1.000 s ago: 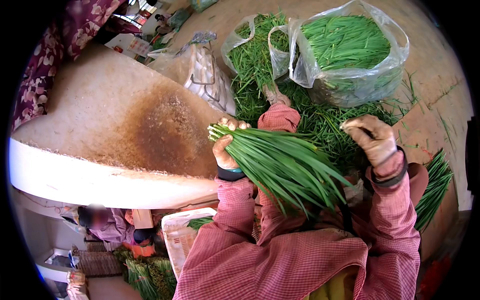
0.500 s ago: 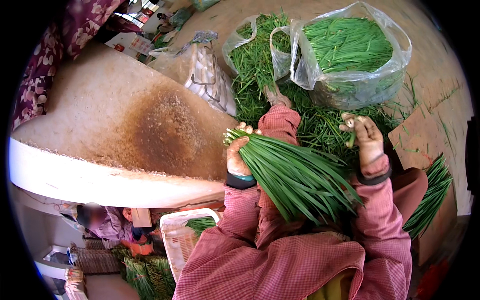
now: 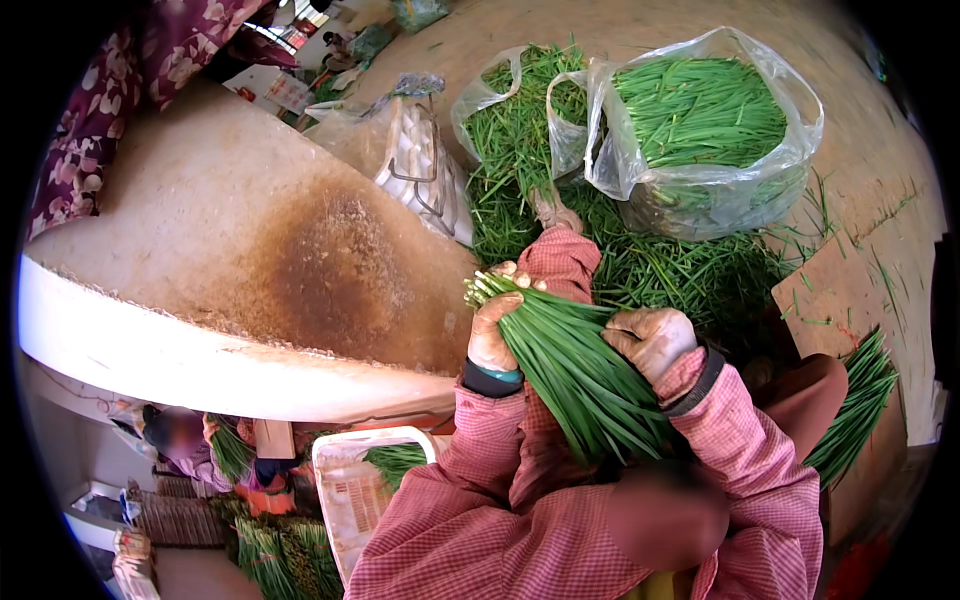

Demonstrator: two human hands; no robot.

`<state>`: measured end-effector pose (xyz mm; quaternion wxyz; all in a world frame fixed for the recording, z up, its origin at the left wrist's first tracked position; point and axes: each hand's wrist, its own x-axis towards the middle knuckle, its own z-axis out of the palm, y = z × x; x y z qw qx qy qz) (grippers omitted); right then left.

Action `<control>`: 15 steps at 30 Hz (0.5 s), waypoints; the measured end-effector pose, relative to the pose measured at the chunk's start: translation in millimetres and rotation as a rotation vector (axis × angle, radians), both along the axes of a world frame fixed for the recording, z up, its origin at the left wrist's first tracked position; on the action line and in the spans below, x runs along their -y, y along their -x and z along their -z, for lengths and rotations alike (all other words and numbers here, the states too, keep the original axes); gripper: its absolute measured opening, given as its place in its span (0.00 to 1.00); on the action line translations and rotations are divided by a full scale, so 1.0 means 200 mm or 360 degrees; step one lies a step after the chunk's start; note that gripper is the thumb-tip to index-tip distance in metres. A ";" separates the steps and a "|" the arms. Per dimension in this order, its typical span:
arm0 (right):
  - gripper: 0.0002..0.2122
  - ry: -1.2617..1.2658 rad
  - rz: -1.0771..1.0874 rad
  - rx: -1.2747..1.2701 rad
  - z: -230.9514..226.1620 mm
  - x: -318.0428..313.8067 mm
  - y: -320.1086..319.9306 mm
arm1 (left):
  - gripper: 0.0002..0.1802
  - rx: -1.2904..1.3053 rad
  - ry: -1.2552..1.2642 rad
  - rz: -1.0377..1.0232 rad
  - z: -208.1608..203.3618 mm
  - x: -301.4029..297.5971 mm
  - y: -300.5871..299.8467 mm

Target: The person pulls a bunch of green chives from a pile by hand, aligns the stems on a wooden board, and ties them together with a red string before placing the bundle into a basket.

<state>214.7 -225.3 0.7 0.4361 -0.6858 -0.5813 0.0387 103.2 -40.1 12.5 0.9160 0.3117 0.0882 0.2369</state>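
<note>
My left hand [image 3: 490,335] is closed round a bunch of long green garlic chives [image 3: 580,365] near the white stem ends. The leaves fan out toward my lap. At the bunch's right edge my right hand [image 3: 655,340] is closed, its bent fingers pinching the leaves; the fingertips are partly hidden among them. Loose chives [image 3: 690,275] lie in a heap on the floor just beyond both hands.
A clear plastic bag [image 3: 618,165] full of chives stands beyond, beside a smaller bag [image 3: 470,105]. More chives [image 3: 855,400] lie on a board [image 3: 835,275] at right. A stained white slab [image 3: 180,230] and white basket [image 3: 330,510] are left; another person [image 3: 190,465] holds chives.
My right hand has come left and down from its raised place beside the bunch onto the leaves. The bunch has tilted more steeply toward me. The other person now lifts chives.
</note>
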 end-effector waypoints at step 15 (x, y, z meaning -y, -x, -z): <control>0.20 0.0309 0.1359 -0.0176 0.20 0.59 -0.34 | 0.10 -0.0321 0.0189 -0.1019 0.19 -0.59 0.14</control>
